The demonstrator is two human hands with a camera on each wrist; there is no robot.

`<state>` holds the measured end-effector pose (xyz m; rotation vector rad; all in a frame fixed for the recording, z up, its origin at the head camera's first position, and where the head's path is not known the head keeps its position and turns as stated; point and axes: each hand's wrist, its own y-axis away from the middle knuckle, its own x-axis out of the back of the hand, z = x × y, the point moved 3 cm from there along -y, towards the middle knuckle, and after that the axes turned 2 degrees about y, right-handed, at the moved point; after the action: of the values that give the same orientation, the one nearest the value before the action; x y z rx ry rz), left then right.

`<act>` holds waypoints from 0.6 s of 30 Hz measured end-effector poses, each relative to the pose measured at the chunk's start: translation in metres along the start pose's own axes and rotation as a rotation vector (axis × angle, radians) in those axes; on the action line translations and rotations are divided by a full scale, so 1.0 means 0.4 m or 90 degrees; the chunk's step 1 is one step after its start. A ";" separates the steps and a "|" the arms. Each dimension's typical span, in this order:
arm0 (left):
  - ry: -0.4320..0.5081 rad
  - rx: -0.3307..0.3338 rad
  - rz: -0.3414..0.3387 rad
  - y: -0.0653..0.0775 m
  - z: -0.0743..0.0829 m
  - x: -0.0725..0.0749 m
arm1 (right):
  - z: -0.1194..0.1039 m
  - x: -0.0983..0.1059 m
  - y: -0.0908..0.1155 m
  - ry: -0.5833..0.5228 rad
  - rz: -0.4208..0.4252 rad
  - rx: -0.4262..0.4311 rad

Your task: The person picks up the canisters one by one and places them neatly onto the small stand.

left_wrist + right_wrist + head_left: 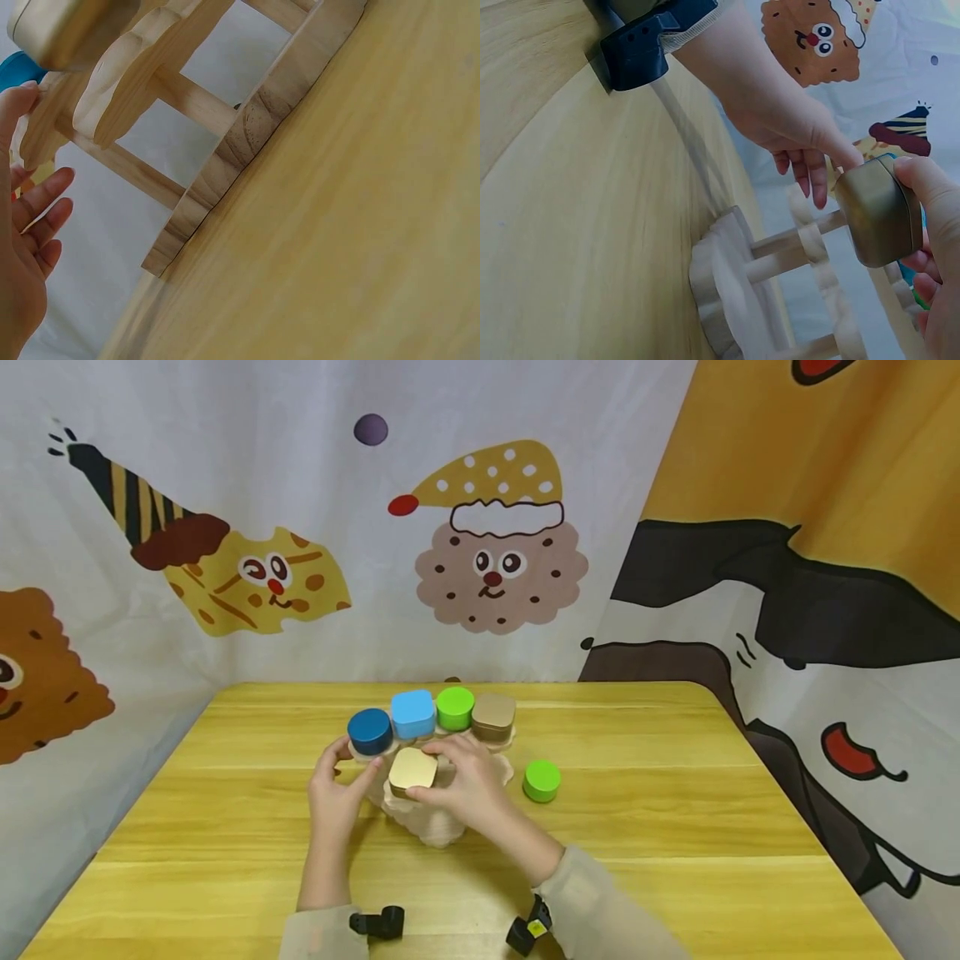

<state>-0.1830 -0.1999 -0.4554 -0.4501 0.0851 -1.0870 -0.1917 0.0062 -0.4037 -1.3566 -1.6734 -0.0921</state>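
A small squarish gold tin [412, 770] sits in the grip of my right hand [474, 787], thumb and fingers on opposite sides. It is over the front tier of a wooden stand [437, 828] with scalloped tiers on posts; whether it touches the tier I cannot tell. My left hand [335, 789] pinches the stand's left edge below a dark blue round tin [370, 732], its other fingers loosely bent in the left wrist view. Along the upper tier stand a light blue square tin [413, 714], a green round tin [454, 708] and a brown square tin [493, 718].
Another green round tin [542, 782] lies on the wooden table [660, 827], right of the stand. Behind the table's far edge hangs a printed curtain [315, 460]. Each wrist wears a black camera strap.
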 end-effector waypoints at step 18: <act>-0.006 -0.011 0.004 0.001 0.006 0.001 | 0.004 -0.044 0.001 0.017 -0.006 0.000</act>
<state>-0.1819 -0.1993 -0.4533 -0.4699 0.0873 -1.0779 -0.1934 -0.0054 -0.4168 -1.3422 -1.6586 -0.1155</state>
